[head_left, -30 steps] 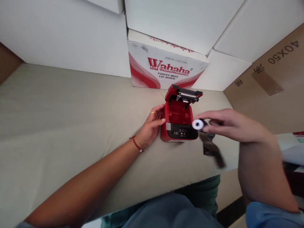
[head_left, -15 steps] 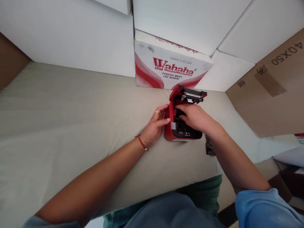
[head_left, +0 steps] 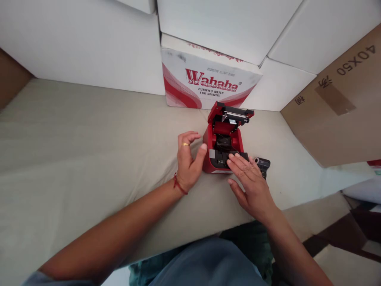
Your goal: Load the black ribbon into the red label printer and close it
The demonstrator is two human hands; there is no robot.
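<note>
A small red printer (head_left: 222,137) stands on the beige table top (head_left: 89,151) with its lid tilted open at the back. A dark roll lies in its open bay (head_left: 223,142). My left hand (head_left: 187,163) is just left of the printer, fingers apart and curled, the thumb tip touching its side. It wears a gold ring and a red wrist cord. My right hand (head_left: 250,184) lies flat with fingers stretched, the fingertips on the printer's black front panel. It holds nothing.
A dark object (head_left: 263,163) lies on the table just right of the printer. A white and red Wahaha carton (head_left: 205,77) stands behind it among white boxes. A brown cardboard box (head_left: 342,99) is at the right. The table edge runs near my lap.
My right hand carried a white-ended roll to the printer, reached into the open bay, then drew back to the front panel without it. My left hand loosened from the printer's side.
</note>
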